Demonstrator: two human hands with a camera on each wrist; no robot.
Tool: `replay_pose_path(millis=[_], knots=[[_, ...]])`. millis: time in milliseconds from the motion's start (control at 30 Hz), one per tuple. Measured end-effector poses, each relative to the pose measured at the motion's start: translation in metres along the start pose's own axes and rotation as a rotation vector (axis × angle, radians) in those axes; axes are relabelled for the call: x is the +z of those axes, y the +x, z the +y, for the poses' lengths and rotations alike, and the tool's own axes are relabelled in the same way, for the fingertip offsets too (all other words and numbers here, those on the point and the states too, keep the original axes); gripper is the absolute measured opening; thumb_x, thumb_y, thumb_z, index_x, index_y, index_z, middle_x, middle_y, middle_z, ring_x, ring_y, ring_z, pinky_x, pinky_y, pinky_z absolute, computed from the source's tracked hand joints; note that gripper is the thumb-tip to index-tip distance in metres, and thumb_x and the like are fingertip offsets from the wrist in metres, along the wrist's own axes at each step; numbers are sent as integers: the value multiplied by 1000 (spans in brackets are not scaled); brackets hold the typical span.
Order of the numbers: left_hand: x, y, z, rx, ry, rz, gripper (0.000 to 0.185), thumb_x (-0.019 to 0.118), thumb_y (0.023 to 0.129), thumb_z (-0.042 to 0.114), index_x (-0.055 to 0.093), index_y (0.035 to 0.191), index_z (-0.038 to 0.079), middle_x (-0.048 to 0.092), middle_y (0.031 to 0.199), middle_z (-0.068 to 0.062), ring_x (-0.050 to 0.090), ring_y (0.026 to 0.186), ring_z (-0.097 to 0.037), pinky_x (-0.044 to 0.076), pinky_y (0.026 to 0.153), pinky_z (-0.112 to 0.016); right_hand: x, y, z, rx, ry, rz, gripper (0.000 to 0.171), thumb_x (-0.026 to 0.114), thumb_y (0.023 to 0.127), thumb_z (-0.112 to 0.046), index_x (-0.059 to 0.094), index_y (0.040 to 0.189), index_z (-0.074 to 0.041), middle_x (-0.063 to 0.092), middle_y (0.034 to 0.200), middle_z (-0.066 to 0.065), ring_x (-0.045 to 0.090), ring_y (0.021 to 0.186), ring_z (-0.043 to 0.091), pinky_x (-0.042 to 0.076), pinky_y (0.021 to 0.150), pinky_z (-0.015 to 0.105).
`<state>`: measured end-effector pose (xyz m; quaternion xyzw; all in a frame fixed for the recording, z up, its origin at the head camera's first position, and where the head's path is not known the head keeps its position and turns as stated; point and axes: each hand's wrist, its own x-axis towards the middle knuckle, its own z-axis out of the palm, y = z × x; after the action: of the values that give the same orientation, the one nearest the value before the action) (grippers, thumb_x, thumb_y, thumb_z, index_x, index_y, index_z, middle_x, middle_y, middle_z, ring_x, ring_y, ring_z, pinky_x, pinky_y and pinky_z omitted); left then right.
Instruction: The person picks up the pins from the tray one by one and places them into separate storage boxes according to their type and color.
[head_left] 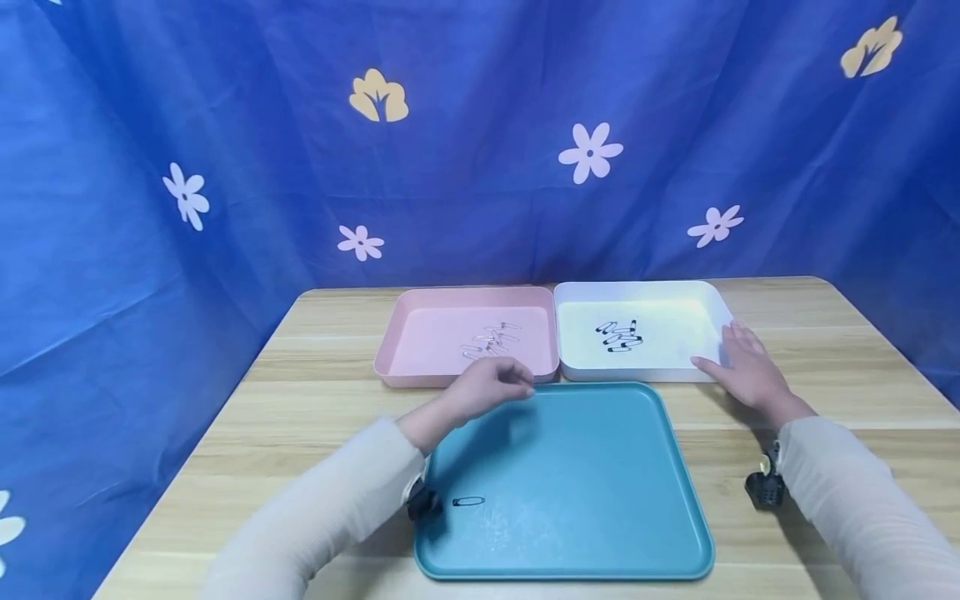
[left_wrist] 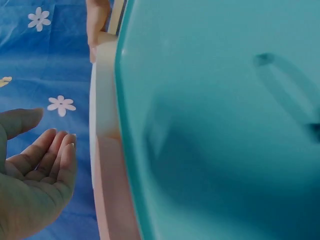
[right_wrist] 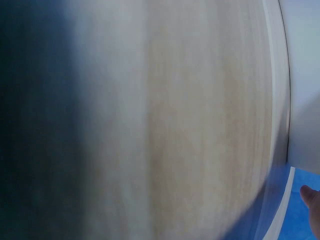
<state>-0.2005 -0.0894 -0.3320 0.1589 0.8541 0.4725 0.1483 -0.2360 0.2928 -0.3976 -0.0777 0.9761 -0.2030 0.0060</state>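
Note:
My left hand [head_left: 491,387] hovers over the back edge of the teal tray [head_left: 585,467], close to the front wall of the pink tray [head_left: 427,333]. Its fingers curl loosely, and the left wrist view shows nothing between them and the thumb. At the front right corner of the white tray [head_left: 675,325], my right hand [head_left: 746,367] rests with fairly straight fingers along the side and the thumb by the front wall. One black safety pin [head_left: 457,502] lies on the teal tray at the front left, near the left wrist.
Several silver safety pins [head_left: 491,340] lie in the pink tray, and several black safety pins [head_left: 617,340] in the white tray. These two trays stand side by side behind the teal one on a wooden table [head_left: 322,375]. A blue flowered curtain [head_left: 465,183] hangs behind.

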Motion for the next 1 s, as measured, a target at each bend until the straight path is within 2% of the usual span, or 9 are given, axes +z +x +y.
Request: replay_pose_path(millis=[133, 233, 367, 500, 767, 900, 1000], knots=[[-4, -18, -10, -10, -7, -13, 21, 63, 78, 11, 60, 95, 0, 60, 85, -2, 55, 81, -14, 45, 74, -26, -2, -1, 1, 0, -3, 5, 89, 34, 85, -54, 2, 129, 16, -2, 134, 33, -6, 124, 41, -2, 98, 52], [-5, -28, -18, 6, -5, -34, 21, 62, 78, 10, 60, 96, -1, 61, 86, -3, 56, 82, -14, 46, 74, -26, -2, -2, 1, -4, -3, 14, 88, 35, 86, -53, 2, 129, 16, -2, 134, 33, -5, 124, 41, -2, 98, 53], [-8, -40, -28, 42, -7, -84, 23, 62, 78, 11, 59, 96, -3, 61, 86, -3, 56, 82, -14, 45, 74, -26, -1, -2, 0, -9, 5, 22, 87, 35, 86, -52, 3, 129, 17, -1, 134, 34, -5, 124, 42, -1, 98, 53], [-8, -51, -35, 46, -11, -140, 23, 64, 76, 11, 60, 94, -3, 61, 84, -4, 57, 80, -14, 46, 72, -25, -1, -2, -2, -11, 7, 25, 87, 35, 86, -52, 4, 129, 17, 1, 133, 35, -3, 124, 42, 1, 98, 53], [-9, -69, -50, 1, 5, -227, 23, 68, 72, 8, 61, 92, -3, 61, 85, -7, 57, 75, -14, 47, 67, -21, 2, -1, -1, 1, 10, 14, 88, 34, 86, -53, 2, 130, 16, -1, 134, 34, -5, 124, 42, 1, 97, 54], [-12, -73, -54, 17, 59, -244, 22, 68, 71, 6, 61, 91, -2, 60, 82, -5, 55, 73, -13, 47, 65, -21, 1, 0, 0, 4, 9, 19, 88, 34, 86, -53, 1, 130, 15, -2, 134, 34, -5, 124, 42, 1, 97, 55], [-13, -77, -56, 32, 140, -262, 16, 68, 70, 6, 62, 85, 2, 59, 76, 0, 54, 69, -11, 47, 62, -21, 2, 0, 0, -1, 1, 25, 87, 34, 86, -53, 2, 130, 15, -1, 134, 34, -4, 124, 42, 1, 97, 54]])
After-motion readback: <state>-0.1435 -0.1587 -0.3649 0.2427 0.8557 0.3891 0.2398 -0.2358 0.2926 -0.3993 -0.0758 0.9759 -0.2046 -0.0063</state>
